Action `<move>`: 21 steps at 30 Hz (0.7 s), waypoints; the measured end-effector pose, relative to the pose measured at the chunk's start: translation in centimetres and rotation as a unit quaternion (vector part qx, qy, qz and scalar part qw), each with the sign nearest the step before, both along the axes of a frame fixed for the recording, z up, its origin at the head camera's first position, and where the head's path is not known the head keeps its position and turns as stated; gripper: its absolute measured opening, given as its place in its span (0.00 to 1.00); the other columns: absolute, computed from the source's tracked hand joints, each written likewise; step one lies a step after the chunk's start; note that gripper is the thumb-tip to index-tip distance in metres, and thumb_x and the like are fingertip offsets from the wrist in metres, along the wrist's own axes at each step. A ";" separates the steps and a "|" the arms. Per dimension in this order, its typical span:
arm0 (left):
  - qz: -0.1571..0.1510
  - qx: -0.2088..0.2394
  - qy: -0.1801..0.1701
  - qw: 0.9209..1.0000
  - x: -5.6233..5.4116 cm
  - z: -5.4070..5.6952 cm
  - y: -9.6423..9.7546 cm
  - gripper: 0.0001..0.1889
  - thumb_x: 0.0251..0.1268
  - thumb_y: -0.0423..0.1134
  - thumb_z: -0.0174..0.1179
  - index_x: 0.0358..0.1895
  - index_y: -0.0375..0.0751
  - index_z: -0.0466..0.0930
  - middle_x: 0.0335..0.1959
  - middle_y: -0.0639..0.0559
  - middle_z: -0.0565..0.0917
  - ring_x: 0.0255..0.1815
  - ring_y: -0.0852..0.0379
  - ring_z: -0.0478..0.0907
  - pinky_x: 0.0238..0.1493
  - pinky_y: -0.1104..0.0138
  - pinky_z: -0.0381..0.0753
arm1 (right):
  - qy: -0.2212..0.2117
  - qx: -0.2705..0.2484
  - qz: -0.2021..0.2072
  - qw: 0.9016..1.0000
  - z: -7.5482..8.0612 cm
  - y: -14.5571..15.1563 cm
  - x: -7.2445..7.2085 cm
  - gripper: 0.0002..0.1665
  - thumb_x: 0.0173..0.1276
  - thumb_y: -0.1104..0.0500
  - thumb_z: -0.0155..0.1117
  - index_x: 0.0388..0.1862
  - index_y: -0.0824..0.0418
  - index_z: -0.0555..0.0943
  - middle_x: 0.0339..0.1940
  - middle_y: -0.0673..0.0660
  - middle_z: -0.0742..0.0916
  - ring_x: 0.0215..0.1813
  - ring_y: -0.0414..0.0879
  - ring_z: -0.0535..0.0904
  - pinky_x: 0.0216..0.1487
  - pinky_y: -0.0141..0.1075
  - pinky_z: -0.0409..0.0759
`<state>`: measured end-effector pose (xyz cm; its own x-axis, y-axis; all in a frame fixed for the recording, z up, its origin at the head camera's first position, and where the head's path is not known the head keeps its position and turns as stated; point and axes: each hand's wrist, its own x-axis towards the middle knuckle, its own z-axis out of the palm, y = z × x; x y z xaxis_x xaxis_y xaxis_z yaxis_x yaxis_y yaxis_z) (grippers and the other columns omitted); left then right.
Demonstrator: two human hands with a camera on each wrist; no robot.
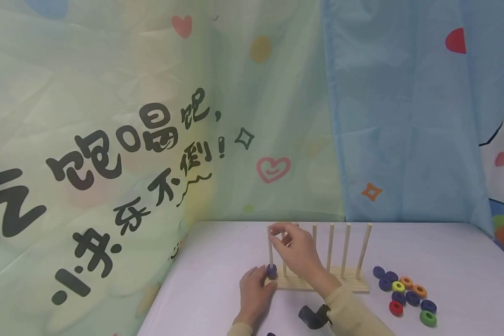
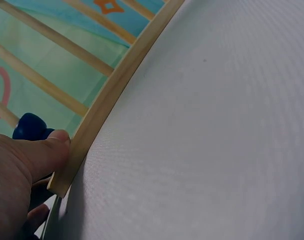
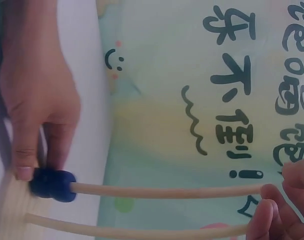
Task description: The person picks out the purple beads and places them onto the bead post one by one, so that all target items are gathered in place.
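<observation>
A wooden stand (image 1: 294,283) carries a row of upright pegs. Two stacked dark blue rings (image 1: 271,271) sit low on its leftmost peg (image 1: 270,249). My left hand (image 1: 254,290) grips the left end of the base, its thumb (image 2: 49,152) on the front edge beside the blue rings and other fingers behind. At the top of that same peg is my right hand (image 1: 299,249), its fingertips around the peg's tip. In the right wrist view no ring shows between those fingertips (image 3: 264,215); whether they touch the peg is hard to tell.
Right of the stand lie several loose rings: blue (image 1: 412,297), a yellow one (image 1: 398,286), orange (image 1: 419,291), a red one (image 1: 396,308) and a green one (image 1: 428,318). A black elbow-shaped object (image 1: 312,317) is near the right sleeve. Printed curtains (image 1: 273,112) hang behind the table.
</observation>
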<state>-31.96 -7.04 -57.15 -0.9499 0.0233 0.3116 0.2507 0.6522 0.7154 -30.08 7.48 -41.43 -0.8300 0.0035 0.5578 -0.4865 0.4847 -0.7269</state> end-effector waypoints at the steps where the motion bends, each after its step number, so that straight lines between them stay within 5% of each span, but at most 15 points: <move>1: 0.000 -0.001 0.003 1.000 0.0 0.0 0.0 0.21 0.53 0.42 0.70 0.53 0.52 0.83 0.56 0.50 0.84 0.63 0.43 0.73 0.68 0.42 0.61 | -0.003 -0.002 0.000 1.000 -0.3 0.1 0.1 0.12 0.61 0.62 0.70 0.44 0.56 0.84 0.35 0.47 0.87 0.26 0.37 0.77 0.25 0.29 0.77; 6: -0.006 -0.004 0.023 1.000 -0.1 -0.1 0.0 0.20 0.52 0.41 0.70 0.52 0.50 0.84 0.55 0.49 0.84 0.62 0.42 0.74 0.67 0.42 0.62 | -0.026 -0.007 0.001 1.000 -1.7 0.5 0.5 0.11 0.62 0.62 0.70 0.44 0.55 0.85 0.34 0.46 0.87 0.26 0.36 0.77 0.26 0.29 0.78; 21: 0.003 -0.004 -0.003 1.000 -0.1 -0.1 0.0 0.21 0.53 0.42 0.70 0.53 0.52 0.83 0.56 0.50 0.84 0.64 0.43 0.73 0.68 0.42 0.60 | -0.089 -0.025 -0.034 0.995 -6.8 1.9 1.5 0.10 0.59 0.63 0.72 0.40 0.55 0.85 0.32 0.46 0.87 0.27 0.37 0.78 0.30 0.28 0.78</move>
<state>-32.08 -7.00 -57.23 -0.9517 0.0206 0.3064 0.2433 0.6594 0.7113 -28.55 9.36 -48.24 -0.9126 0.0872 0.3994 -0.3147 0.4738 -0.8225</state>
